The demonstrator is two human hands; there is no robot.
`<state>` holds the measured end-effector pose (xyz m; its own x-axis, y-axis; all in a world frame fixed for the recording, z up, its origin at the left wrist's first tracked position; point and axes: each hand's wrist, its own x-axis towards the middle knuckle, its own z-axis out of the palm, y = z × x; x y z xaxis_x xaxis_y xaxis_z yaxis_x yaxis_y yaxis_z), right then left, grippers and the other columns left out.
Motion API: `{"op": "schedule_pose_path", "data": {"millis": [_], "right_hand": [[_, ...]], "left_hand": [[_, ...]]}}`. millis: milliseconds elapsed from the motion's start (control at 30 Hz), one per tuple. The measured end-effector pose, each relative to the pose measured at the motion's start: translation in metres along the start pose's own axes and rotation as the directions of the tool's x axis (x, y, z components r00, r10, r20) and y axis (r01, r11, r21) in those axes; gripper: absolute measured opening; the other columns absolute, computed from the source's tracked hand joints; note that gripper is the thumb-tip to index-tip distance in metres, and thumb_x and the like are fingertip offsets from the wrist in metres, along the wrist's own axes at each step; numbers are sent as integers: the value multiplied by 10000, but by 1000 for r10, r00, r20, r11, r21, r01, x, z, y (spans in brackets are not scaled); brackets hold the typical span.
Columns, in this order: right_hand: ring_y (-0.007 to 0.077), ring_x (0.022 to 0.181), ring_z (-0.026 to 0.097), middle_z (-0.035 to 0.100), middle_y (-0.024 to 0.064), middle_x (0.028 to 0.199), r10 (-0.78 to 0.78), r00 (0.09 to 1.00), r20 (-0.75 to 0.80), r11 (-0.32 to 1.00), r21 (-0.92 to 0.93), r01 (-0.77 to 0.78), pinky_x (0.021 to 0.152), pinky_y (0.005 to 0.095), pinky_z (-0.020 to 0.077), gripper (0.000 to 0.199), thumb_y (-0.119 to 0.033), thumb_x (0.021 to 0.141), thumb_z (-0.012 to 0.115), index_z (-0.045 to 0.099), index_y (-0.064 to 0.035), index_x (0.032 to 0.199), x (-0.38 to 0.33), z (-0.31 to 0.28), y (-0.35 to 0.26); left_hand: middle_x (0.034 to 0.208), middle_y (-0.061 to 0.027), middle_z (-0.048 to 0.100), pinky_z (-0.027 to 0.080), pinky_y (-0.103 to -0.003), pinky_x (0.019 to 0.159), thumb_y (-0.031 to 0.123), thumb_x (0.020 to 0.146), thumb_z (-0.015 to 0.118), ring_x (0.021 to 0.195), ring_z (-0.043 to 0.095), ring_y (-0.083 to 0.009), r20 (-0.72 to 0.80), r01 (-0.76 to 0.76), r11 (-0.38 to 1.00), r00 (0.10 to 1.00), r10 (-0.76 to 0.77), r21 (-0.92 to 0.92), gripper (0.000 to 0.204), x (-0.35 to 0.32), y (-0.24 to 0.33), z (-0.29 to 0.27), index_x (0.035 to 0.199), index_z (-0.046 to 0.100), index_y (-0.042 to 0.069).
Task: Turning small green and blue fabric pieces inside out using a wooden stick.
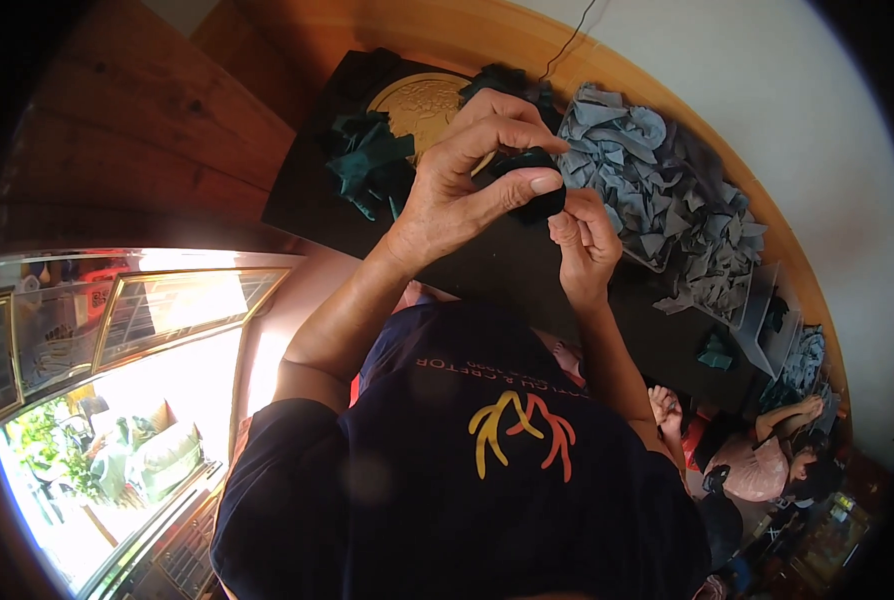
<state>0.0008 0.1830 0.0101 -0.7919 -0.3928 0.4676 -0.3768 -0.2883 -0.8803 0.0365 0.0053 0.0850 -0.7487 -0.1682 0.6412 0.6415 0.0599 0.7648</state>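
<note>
My left hand (467,180) is raised over the dark tabletop, its thumb and fingers curled round a small dark piece (541,204). The piece looks soft and black or very dark green; its exact kind cannot be made out. Close beside its lower right edge is my right hand (586,245), with thumb and fingertips pinched together. Whether a bit of the piece or something thin is between those fingertips is hidden.
On the dark table (487,265) lie dark green scraps (367,160) and a round golden embossed disc (417,105). Grey cut pieces (667,190) heap at the right, near a clear plastic box (762,320). Another person (762,465) sits farther right. Windows stand at left.
</note>
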Motion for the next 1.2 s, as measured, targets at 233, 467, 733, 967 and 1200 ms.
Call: {"op": "schedule_pose_path", "data": {"millis": [233,467,733,967,1200], "right_hand": [[110,757,531,557,96,986,-54,998,-14,991,-120,52,669,221,447,152,51,868,625,602,20,1015,1,-12,-4],[138,761,568,590,101,924,-254,967,-35,916,-328,229,661,222,446,166,53,824,669,645,10,982,11,-25,-8],[92,753,525,583,97,966,-74,997,34,996,-46,75,648,204,409,150,56,852,643,622,20,996,0,-19,-4],[95,778,527,566,100,1014,17,1000,23,994,104,-19,658,221,436,162,44,877,620,591,32,1037,-10,-12,5],[95,780,509,548,98,1007,8,1000,8,999,31,-8,689,219,423,133,33,902,587,576,41,1034,-7,-12,-5]], "left_hand": [[864,-82,611,431,-267,693,62,791,731,805,572,-163,137,-17,995,991,4,94,159,3,18,-10,942,714,16],[791,-56,614,426,-272,629,63,748,753,731,572,-151,315,25,999,949,-32,26,181,13,22,-16,920,731,12],[787,-54,608,441,-274,657,51,729,756,762,570,-155,357,63,996,934,-37,-60,187,18,8,-11,909,732,9],[904,-71,611,453,-258,722,87,787,731,834,566,-143,213,110,990,973,-91,-82,201,11,9,0,970,720,5],[929,-48,617,463,-241,720,84,823,721,853,570,-115,121,107,966,989,-80,-236,217,6,2,8,1037,714,50]]}}
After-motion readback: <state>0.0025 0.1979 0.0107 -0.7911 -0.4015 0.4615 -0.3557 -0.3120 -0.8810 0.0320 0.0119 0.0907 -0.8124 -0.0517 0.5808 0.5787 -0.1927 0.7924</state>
